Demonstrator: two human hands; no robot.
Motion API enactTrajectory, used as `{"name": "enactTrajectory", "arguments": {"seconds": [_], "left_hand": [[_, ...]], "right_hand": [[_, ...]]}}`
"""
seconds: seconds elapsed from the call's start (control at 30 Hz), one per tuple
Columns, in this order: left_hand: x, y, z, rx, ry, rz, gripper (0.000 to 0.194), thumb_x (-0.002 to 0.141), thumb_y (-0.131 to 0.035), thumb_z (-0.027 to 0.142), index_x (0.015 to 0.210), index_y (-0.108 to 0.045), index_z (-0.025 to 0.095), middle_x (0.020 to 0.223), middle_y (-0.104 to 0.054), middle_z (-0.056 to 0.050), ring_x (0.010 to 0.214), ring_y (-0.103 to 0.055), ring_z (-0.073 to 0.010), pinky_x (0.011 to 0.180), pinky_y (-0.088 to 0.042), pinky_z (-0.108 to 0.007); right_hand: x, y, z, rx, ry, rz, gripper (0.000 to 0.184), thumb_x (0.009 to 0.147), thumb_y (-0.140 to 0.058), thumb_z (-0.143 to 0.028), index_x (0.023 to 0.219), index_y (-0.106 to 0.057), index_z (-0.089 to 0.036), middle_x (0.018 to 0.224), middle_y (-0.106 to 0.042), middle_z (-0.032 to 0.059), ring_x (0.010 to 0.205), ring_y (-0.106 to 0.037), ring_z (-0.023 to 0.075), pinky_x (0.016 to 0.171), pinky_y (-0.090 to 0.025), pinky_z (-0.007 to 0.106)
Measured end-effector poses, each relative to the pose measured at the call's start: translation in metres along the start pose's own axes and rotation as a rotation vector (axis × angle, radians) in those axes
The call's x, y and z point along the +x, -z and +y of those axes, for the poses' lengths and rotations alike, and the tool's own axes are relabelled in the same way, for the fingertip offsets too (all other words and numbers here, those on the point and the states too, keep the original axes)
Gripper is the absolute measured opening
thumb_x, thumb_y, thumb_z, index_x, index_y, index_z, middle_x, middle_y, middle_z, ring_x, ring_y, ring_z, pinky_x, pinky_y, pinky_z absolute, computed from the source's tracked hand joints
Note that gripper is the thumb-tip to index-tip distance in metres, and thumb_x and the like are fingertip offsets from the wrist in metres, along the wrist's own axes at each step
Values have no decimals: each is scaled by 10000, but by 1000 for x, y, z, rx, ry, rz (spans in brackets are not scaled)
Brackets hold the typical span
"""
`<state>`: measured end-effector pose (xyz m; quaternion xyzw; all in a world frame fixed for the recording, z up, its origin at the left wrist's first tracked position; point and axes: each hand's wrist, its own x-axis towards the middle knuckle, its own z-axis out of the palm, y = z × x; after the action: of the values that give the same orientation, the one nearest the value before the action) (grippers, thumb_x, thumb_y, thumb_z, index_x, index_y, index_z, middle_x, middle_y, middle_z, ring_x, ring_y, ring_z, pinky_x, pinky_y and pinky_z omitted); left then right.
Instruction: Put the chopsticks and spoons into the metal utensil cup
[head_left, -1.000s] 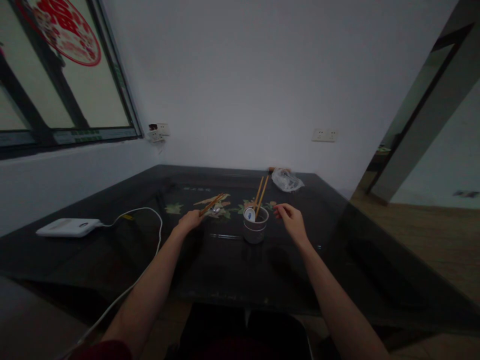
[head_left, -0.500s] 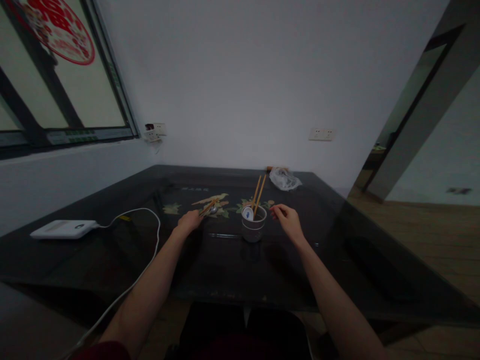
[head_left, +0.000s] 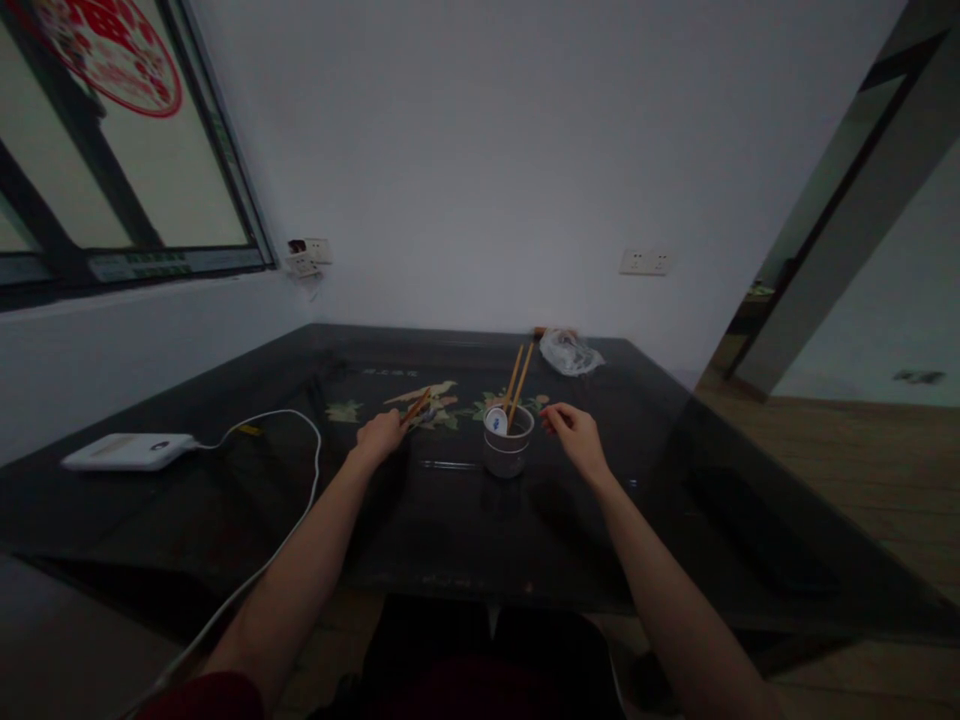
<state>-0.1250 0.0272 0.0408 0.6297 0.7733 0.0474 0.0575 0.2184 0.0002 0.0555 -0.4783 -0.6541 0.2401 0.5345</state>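
Observation:
Wrapped round a small bundle of wooden chopsticks point(head_left: 417, 405), my left hand point(head_left: 381, 434) is closed over the left-middle of the table. A shiny metal spoon end point(head_left: 428, 413) shows just beside the chopsticks, small and dim. To the right stands a grey cup point(head_left: 505, 456) with a pale band. Two chopsticks point(head_left: 521, 378) lean upright in it, along with a white spoon point(head_left: 496, 421) with a blue mark. Close to the cup's right rim is my right hand point(head_left: 570, 430), its fingers curled together with nothing seen in them.
The dark glossy table point(head_left: 465, 540) has a printed flower pattern. A crumpled clear plastic bag point(head_left: 570, 352) lies at the back. At the left a white power bank point(head_left: 131, 451) has a white cable point(head_left: 311, 480) running past my left forearm. A dark flat object point(head_left: 757, 530) lies at right.
The chopsticks in my left hand have turned to point more upward, and less of the metal spoon shows. My right hand stays beside the cup. The view has shifted slightly.

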Motion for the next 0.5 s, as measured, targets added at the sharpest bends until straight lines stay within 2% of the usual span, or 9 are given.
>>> {"name": "enactTrajectory", "arguments": {"seconds": [0.33,0.5], "left_hand": [[5,-1,-5,25,29,37,359,871,-406,385,1116,-535,155,1176,-597,-185,1049,-598,-293,805,-484,-365],[4,-1,-6,71,17,67,354,884,-393,333,1160,-472,127,1128,-614,-202,1031,-609,-270,801,-480,-333]], "right_hand": [[-1,1,-2,-46,18,-12,322,811,-485,-414,781,-672,-154,657,-651,59,582,-591,175,566,-453,270],[-2,0,-3,-64,22,-15,319,813,-485,-411,787,-675,-156,656,-654,60,589,-594,173,566,-450,263]]}}
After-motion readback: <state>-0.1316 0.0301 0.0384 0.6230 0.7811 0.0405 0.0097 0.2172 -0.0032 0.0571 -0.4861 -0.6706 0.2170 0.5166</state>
